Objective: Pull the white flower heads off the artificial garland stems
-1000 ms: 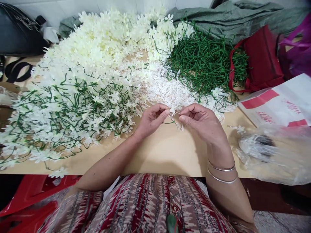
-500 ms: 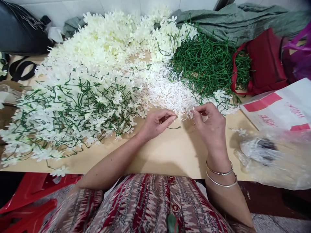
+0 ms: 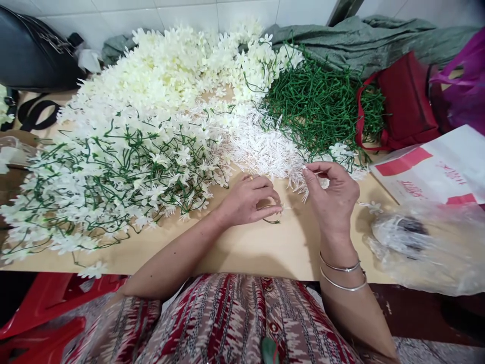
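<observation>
My left hand (image 3: pixel 248 199) rests low on the wooden table (image 3: pixel 246 242), fingers pinched on a thin green stem (image 3: pixel 272 220) with a small white tip. My right hand (image 3: pixel 333 189) is raised beside the pile of white stamen pieces (image 3: pixel 265 146), thumb and forefinger pinched on a white piece at the pile's edge. A big heap of cream artificial flowers (image 3: pixel 166 76) lies behind. Finished flower stems (image 3: pixel 113 172) in green and white spread to the left. Bare green stems (image 3: pixel 322 101) are heaped at the back right.
A red bag (image 3: pixel 405 101) and grey-green cloth (image 3: pixel 371 38) lie at the back right. A white and red paper bag (image 3: pixel 435 167) and a clear plastic bag (image 3: pixel 424 242) sit at the right. A black bag (image 3: pixel 30 50) is at the back left.
My hands have come apart. The left hand dropped toward the table with the green stem. The right hand moved right and up to the edge of the white stamen pile.
</observation>
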Tool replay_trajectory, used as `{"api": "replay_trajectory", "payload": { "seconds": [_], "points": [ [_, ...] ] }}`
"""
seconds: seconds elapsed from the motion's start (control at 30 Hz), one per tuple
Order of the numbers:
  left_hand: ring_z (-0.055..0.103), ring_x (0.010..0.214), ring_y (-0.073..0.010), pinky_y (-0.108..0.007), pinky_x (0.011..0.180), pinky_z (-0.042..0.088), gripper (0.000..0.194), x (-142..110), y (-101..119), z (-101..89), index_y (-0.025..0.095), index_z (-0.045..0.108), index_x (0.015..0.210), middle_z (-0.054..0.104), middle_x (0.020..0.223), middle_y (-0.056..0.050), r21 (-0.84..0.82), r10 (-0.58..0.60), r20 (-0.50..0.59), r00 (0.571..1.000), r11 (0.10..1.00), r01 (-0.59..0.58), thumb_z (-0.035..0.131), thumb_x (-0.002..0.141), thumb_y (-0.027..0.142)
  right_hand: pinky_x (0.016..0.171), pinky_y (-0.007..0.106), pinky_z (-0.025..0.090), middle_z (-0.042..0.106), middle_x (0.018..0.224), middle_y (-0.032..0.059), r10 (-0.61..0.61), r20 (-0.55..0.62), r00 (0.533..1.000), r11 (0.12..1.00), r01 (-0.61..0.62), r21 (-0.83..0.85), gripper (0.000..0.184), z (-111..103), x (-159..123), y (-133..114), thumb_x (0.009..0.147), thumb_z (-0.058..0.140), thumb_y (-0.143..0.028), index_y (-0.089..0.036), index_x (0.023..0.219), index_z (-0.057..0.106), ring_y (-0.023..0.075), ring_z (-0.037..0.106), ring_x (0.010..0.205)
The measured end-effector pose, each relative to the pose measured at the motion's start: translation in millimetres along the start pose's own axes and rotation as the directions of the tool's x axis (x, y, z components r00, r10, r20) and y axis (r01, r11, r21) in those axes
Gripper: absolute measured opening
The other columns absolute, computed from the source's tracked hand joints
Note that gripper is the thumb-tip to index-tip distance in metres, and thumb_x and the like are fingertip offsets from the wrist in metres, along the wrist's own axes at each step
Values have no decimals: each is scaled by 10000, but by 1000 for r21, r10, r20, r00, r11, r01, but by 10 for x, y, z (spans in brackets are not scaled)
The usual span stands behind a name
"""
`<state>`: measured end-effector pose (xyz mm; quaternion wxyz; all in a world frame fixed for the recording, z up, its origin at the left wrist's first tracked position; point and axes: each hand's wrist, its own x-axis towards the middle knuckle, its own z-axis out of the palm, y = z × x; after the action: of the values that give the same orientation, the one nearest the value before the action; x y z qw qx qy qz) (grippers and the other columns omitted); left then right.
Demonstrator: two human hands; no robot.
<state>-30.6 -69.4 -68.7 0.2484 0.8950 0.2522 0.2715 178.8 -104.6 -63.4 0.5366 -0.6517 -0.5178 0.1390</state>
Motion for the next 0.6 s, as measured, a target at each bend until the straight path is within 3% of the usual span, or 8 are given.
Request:
{"api": "replay_trajectory", "payload": {
  "seconds": [0.13, 0.2, 0.33, 0.5, 0.6],
  "points": [
    [668, 990, -194, -335, 904, 499, 216, 91, -50, 40, 174, 706, 1070, 716, 1011, -80, 4, -110, -262, 959, 993, 115, 577, 1041, 344, 925, 438, 545, 785, 945, 47, -23, 30, 999, 991, 19, 132, 58, 49, -32, -46, 892, 709, -274, -216, 886, 711, 235, 734, 956],
    [663, 1038, -197, -327, 912, 518, 210, 197, -87, 57, 167, 684, 1122, 712, 1068, -94, 28, -151, -318, 936, 985, 169, 539, 1056, 304, 908, 407, 546, 774, 923, 32, -23, 27, 999, 992, 19, 124, 57, 66, -42, -69, 904, 699, -272, -217, 891, 705, 215, 727, 932],
    [657, 1105, -208, -346, 966, 508, 241, 514, -152, 100, 172, 662, 1209, 702, 1193, -101, 125, -173, -264, 949, 969, 211, 505, 1070, 291, 816, 349, 522, 734, 846, 1, -20, -9, 1000, 999, 20, 36, 74, 70, -38, -75, 914, 688, -289, -218, 908, 708, 179, 672, 819],
    [638, 1158, -268, -391, 977, 473, 264, 909, -249, 223, 159, 674, 1253, 701, 1230, -125, 301, -211, -149, 966, 921, 248, 525, 1048, 234, 808, 346, 514, 730, 845, 1, -28, -22, 999, 999, 28, 15, 86, 76, -17, -50, 912, 668, -299, -219, 907, 699, 179, 657, 806],
    [641, 1114, -276, -394, 947, 468, 226, 1023, -326, 262, 168, 717, 1160, 713, 1170, -123, 340, -245, -154, 957, 897, 284, 531, 1041, 217, 798, 343, 518, 738, 837, 6, -28, -15, 999, 1000, 28, 1, 74, 90, -16, -50, 905, 666, -280, -216, 897, 703, 180, 661, 797]
  ]
}}
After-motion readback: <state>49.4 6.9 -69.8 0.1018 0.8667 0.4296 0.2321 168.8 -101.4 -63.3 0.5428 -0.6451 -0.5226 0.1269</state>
